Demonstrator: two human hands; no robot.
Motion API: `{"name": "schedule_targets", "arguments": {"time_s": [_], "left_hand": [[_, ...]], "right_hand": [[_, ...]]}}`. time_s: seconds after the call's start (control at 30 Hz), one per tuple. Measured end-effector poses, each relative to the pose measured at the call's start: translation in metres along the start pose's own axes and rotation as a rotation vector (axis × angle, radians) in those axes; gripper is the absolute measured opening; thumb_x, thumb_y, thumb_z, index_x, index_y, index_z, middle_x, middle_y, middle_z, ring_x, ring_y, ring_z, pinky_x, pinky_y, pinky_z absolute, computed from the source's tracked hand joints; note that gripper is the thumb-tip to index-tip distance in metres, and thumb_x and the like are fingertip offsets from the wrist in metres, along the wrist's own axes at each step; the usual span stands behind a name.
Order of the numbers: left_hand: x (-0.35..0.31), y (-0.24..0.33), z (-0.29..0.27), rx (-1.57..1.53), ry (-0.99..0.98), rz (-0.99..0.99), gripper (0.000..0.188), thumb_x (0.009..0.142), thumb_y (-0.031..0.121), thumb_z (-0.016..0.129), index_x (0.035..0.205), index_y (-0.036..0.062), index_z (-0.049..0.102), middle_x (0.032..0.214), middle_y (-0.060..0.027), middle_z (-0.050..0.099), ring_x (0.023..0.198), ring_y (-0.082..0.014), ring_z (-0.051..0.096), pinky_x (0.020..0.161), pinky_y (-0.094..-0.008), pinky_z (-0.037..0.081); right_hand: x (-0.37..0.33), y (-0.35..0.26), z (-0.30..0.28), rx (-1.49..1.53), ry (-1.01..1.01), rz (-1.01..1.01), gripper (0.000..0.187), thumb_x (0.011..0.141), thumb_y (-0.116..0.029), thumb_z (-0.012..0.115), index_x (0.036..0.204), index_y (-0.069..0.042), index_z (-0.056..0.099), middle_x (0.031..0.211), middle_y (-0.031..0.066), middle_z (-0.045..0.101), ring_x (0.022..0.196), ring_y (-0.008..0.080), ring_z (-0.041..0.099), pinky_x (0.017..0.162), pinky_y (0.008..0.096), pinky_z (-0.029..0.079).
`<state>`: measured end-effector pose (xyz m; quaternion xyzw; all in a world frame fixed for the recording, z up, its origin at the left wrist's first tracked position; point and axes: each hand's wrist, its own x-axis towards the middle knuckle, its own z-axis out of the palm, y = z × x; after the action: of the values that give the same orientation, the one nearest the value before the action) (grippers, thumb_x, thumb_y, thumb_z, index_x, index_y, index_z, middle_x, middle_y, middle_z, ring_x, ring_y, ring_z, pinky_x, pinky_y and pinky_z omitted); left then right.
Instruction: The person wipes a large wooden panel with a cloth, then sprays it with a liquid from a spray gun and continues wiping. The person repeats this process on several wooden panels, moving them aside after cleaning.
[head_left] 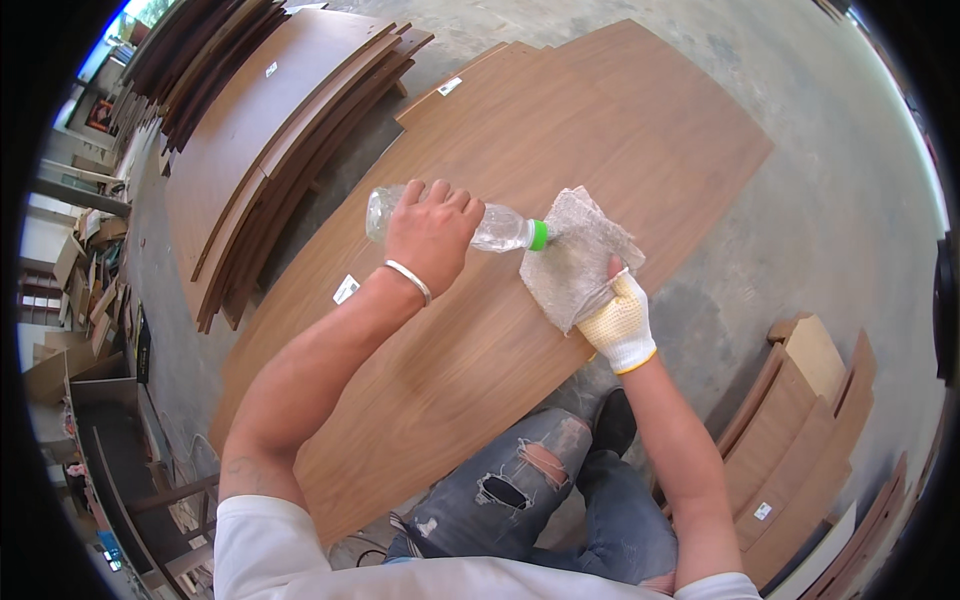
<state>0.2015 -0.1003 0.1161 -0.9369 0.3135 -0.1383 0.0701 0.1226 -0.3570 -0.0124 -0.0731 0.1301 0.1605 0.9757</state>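
My bare left hand (432, 228) is wrapped round a clear plastic bottle (497, 230) with a green cap, tipped sideways so the cap end points right. That cap end is right at a grey-white cloth (577, 258), which has a darker patch near it. In a white and yellow dotted work glove, my right hand (618, 322) grips the cloth's near edge, with the thumb showing on top. Beneath both hands lies a large brown wood-grain panel (440, 340). Any liquid leaving the bottle is too small to make out.
A stack of curved brown panels (290, 130) stands at the far left on the grey concrete floor (840, 190). More wooden boards (790, 420) are piled at the near right. Small white labels (346, 289) are stuck on the panels. Wood scraps (90, 300) fill the left side.
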Motion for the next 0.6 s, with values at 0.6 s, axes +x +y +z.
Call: {"name": "schedule_targets", "arguments": {"time_s": [0.6], "left_hand": [[-0.044, 0.017, 0.022, -0.205, 0.119, -0.093, 0.044, 0.067, 0.008, 0.078, 0.109, 0.0078, 0.066, 0.113, -0.0072, 0.069, 0.111, -0.0293, 0.062, 0.103, -0.0467, 0.042]], "right_hand": [[-0.002, 0.01, 0.024, 0.152, -0.053, 0.039, 0.058, 0.107, -0.038, 0.053, 0.155, -0.009, 0.039, 0.153, 0.0162, 0.049, 0.14, 0.0374, 0.048, 0.119, 0.0578, 0.038]]}}
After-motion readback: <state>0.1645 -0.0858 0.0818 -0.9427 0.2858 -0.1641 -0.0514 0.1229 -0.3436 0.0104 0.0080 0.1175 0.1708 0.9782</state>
